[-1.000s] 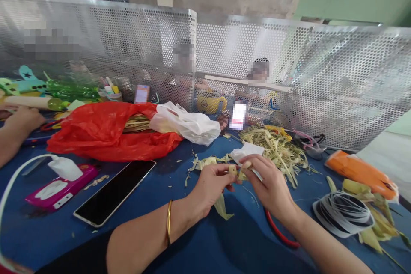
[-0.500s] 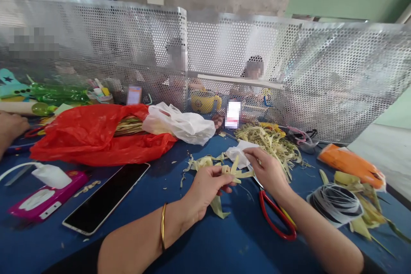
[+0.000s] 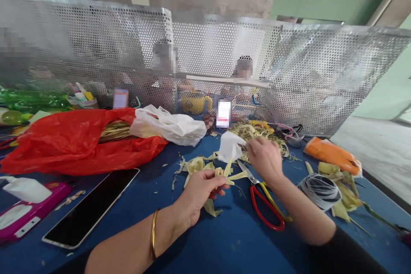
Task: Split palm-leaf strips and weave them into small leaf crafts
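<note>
Pinched between the thumb and fingers of my left hand [image 3: 205, 186] is a small folded piece of pale husk strips [image 3: 229, 173], with loose ends sticking out to the right. My right hand [image 3: 266, 158] closes its fingertips on the edge of a white tissue [image 3: 230, 146], which stands partly lifted from the table. Below that hand lie scissors [image 3: 268, 214] with one red and one yellow handle, blades pointing away to the left. More pale husks [image 3: 195, 165] lie behind and under my left hand.
A red plastic bag [image 3: 70, 145] with dried strands, a white bag [image 3: 173, 126], a phone [image 3: 93, 209] and a purple power strip [image 3: 38, 205] are at left. Rightward are a wire coil [image 3: 319, 192] and an orange packet [image 3: 332, 154]. A perforated screen [image 3: 221, 47] spans the back.
My right hand has moved up and away from the husk piece and raised the white tissue. My left hand keeps its pinch. The whole view has shifted to the right.
</note>
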{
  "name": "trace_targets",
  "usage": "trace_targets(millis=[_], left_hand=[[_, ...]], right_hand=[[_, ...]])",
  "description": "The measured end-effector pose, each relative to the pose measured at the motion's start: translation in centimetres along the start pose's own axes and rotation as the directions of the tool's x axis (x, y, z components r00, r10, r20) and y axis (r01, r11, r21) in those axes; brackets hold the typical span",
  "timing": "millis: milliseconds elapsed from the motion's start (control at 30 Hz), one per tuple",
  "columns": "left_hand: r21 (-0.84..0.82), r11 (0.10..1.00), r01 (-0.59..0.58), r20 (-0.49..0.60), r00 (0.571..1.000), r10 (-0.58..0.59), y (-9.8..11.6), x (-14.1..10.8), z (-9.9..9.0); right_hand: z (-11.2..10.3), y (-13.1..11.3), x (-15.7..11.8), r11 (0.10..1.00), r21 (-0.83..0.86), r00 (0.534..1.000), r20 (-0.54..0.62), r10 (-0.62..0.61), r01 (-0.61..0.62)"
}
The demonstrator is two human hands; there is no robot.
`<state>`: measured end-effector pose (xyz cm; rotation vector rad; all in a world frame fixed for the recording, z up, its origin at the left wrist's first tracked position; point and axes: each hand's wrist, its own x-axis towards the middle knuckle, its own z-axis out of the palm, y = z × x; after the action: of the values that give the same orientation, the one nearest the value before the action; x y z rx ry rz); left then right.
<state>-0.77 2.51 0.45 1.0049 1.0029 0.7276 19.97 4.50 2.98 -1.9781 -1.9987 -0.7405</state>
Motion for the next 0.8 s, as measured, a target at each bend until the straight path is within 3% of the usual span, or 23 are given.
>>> trace_targets(millis=[67,133,167,233,333,433,500,533,600,633,667,800], left_hand=[[-0.007,1.0,-0.009,-0.009,1.0,0.009,-0.1,0.1,-0.1],[-0.007,1.0,-0.012,-0.011,1.0,0.012,-0.1,0.1,-0.1],[-0.005,1.0,-0.01,-0.007,1.0,0.01,-0.1,0.1,0.0],[-0.005,1.0,0.003,0.005,1.0,-0.003,-0.2,0.0,0.1],[-0.017,1.0,0.015,0.018,1.0,-0.015,-0.1,-0.1,0.1],[-0.039,0.999,0.016,0.019,1.0,-0.016,0.0,-0.2,0.1],[-0.068,0.998,0.011,0.013,1.0,-0.01,0.2,-0.2,0.0],[-0.087,0.996,0.007,0.012,1.0,-0.006,0.3,-0.2,0.0],[-0.126,0.992,0.001,0.011,1.0,0.0,0.4,-0.2,0.0],[-0.143,0.99,-0.001,0.011,1.0,0.003,0.5,-0.2,-0.1],[-0.157,0.988,-0.003,0.012,1.0,0.005,0.5,-0.1,-0.2],[-0.165,0.986,-0.029,0.024,0.999,0.034,0.6,0.0,-0.4]], right_hand=[[-2.8,2.3,0.3,0.989,-0.133,0.995,-0.076,0.057,-0.067],[-5.2,5.1,0.4,0.934,-0.281,0.975,-0.102,0.198,-0.219],[-6.0,6.4,0.4,0.904,-0.324,0.959,-0.056,0.278,-0.28],[-6.8,8.7,0.1,0.853,-0.39,0.891,0.144,0.43,-0.348],[-6.2,10.2,-0.1,0.842,-0.407,0.812,0.313,0.492,-0.354],[-5.5,9.1,0.1,0.907,-0.313,0.867,0.322,0.38,-0.281],[-5.6,7.3,0.2,0.982,-0.033,0.922,0.339,0.188,-0.188],[-5.8,6.2,0.2,0.976,0.175,0.929,0.367,0.056,-0.128],[-6.1,3.9,0.0,0.841,0.54,0.879,0.419,-0.226,-0.041],[-6.2,2.8,-0.2,0.77,0.638,0.853,0.417,-0.315,-0.028],[-6.2,1.7,-0.5,0.719,0.695,0.853,0.392,-0.345,-0.028],[-5.1,-1.7,-1.3,0.518,0.855,0.931,0.209,-0.299,-0.026]])
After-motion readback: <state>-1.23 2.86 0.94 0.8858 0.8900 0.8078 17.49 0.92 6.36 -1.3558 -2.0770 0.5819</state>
